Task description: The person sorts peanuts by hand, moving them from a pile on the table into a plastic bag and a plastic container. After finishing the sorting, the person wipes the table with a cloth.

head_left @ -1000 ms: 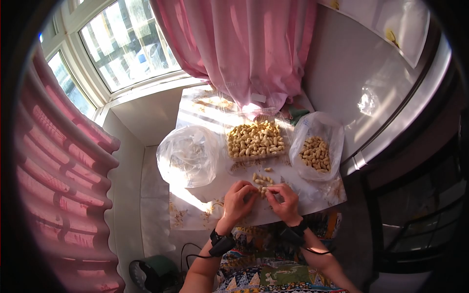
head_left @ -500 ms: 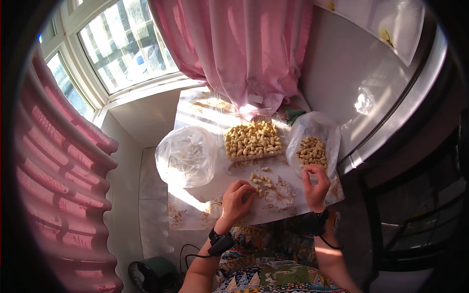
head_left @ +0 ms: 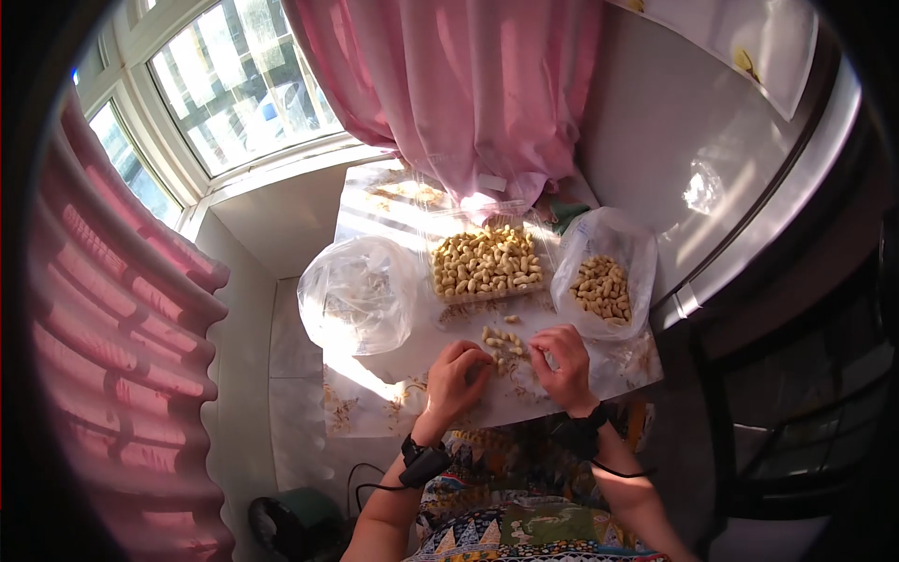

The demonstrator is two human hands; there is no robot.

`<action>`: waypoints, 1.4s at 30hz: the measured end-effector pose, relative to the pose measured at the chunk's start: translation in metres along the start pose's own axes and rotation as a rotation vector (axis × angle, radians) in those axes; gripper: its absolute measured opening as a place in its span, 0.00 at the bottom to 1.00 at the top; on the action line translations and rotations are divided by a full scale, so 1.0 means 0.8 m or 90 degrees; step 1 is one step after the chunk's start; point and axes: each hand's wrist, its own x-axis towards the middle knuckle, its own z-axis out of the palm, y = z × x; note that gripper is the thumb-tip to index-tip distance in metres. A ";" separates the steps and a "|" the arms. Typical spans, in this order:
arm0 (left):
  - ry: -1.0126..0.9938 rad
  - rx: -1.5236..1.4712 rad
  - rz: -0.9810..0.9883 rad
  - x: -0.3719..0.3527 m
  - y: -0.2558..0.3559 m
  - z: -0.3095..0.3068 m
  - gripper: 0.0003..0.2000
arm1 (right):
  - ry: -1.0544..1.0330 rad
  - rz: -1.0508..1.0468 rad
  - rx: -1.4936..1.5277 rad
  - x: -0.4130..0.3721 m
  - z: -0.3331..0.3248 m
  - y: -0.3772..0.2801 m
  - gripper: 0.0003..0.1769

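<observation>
A small loose pile of peanuts in their shells [head_left: 501,345] lies on the table between my two hands. Beside its left edge, my left hand [head_left: 456,382] rests with fingers curled and tips together; whatever is in them is hidden. On the other side my right hand [head_left: 564,370] has its thumb and forefinger closed at the pile's edge, and I cannot make out what they hold. Behind the pile stands a clear plastic box [head_left: 492,298] heaped with peanuts. To its right, an open plastic bag [head_left: 629,232] contains more peanuts.
A second clear plastic bag [head_left: 358,295], puffed out, stands at the table's left. The patterned tablecloth [head_left: 440,412] reaches the near edge in front of me. Pink curtains [head_left: 459,94] hang behind the table, with a grey wall panel [head_left: 674,140] at the right.
My right hand has moved left from the bag's mouth to the loose peanuts. My left hand has barely shifted beside the pile.
</observation>
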 end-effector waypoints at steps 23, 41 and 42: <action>-0.025 0.075 0.066 0.006 0.002 -0.001 0.12 | -0.144 0.037 0.003 -0.011 0.046 0.006 0.12; 0.024 0.081 0.053 0.004 0.008 -0.001 0.12 | -0.141 0.033 0.022 -0.010 0.045 0.003 0.08; 0.024 0.081 0.053 0.004 0.007 0.000 0.12 | -0.149 0.019 0.017 -0.010 0.045 0.003 0.07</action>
